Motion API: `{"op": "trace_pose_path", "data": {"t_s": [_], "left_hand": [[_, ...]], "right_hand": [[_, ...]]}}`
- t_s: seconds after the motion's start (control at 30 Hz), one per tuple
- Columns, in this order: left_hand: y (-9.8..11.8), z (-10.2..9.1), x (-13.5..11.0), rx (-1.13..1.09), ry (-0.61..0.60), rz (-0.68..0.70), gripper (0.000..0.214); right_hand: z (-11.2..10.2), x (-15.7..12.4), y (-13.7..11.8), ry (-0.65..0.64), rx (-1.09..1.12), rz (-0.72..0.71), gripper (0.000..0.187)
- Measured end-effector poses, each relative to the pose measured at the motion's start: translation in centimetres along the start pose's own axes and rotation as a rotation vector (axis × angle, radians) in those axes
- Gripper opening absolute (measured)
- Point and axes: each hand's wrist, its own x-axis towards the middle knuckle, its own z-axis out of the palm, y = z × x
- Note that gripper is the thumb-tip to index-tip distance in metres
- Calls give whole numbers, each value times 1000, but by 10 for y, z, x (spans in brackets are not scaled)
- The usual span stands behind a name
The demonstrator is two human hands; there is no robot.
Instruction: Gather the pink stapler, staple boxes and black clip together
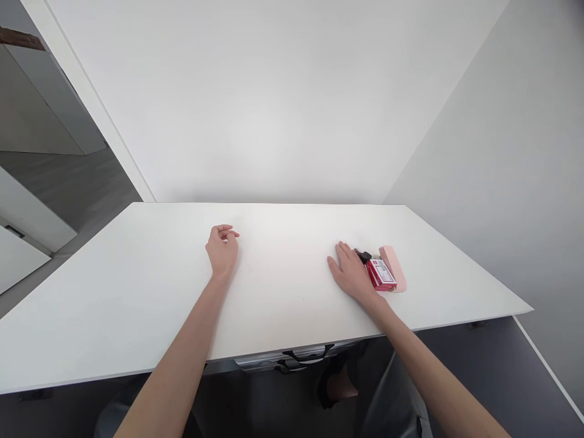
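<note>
On the left half of the white table [283, 292], my left hand [222, 249] rests on its side with fingers loosely curled. A small gap shows between the thumb and the fingers, and I make out nothing held there. My right hand [352, 272] lies flat, palm down, with its fingers stretched forward. Right beside it is a red and white box [382, 274]. A small black object [364, 256], too small to name surely, sits by the fingers at the box's far side. A pink case [394, 269] lies against the box's right side.
A white wall [274, 109] rises behind the table, and a grey wall [511, 170] stands to the right. Below the front edge are black handles [308, 354] and my legs [396, 395]. At the left, an opening shows a grey floor [82, 182].
</note>
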Motion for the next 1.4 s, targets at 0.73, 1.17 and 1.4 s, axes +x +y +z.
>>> {"op": "trace_pose_path", "data": {"t_s": [0.73, 1.17, 1.4], "left_hand": [[3, 2, 4, 46, -18, 8, 28], [8, 10, -6, 138, -191, 64, 24], [13, 16, -20, 276, -412, 208, 15]], "right_hand": [[-44, -23, 115, 148, 121, 39, 55], [-34, -33, 69, 46, -25, 25, 61], [-17, -24, 33, -2, -106, 48, 70]]}}
